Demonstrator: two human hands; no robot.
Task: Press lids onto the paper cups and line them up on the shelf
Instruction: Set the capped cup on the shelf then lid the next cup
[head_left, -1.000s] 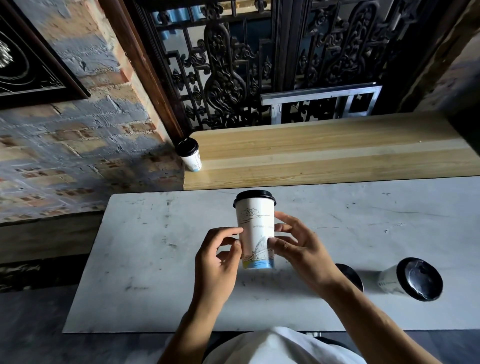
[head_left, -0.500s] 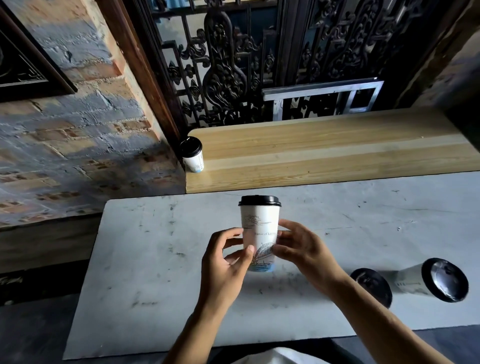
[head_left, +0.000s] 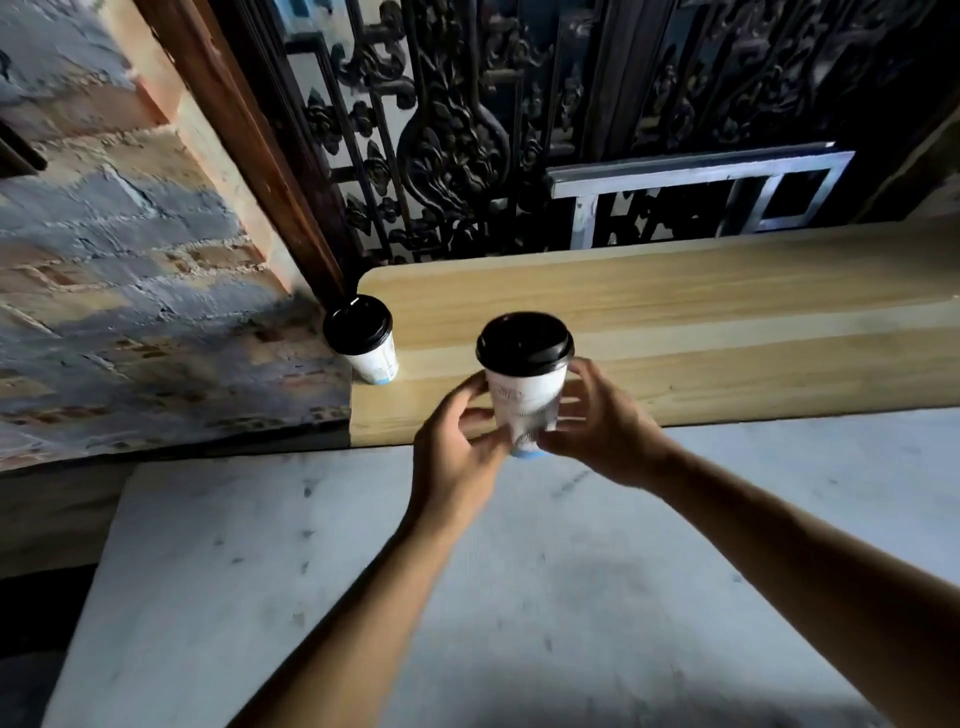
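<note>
A white paper cup (head_left: 525, 395) with a black lid (head_left: 524, 339) pressed on hangs upright in the air over the front edge of the wooden shelf (head_left: 727, 332). My left hand (head_left: 457, 452) grips its lower left side and my right hand (head_left: 597, 421) grips its right side. A second lidded cup (head_left: 371, 358) stands on the shelf's far left end, a short way left of the held cup.
A white marble table (head_left: 260, 571) lies below my arms. Behind the shelf rise dark ornate ironwork (head_left: 457, 130) and a metal frame (head_left: 701, 192). A brick wall (head_left: 130, 260) fills the left.
Both hands have lifted the lidded cup off the marble table and carried it forward to the shelf's front edge. The view moved forward, so the cups at the right are out of sight.
</note>
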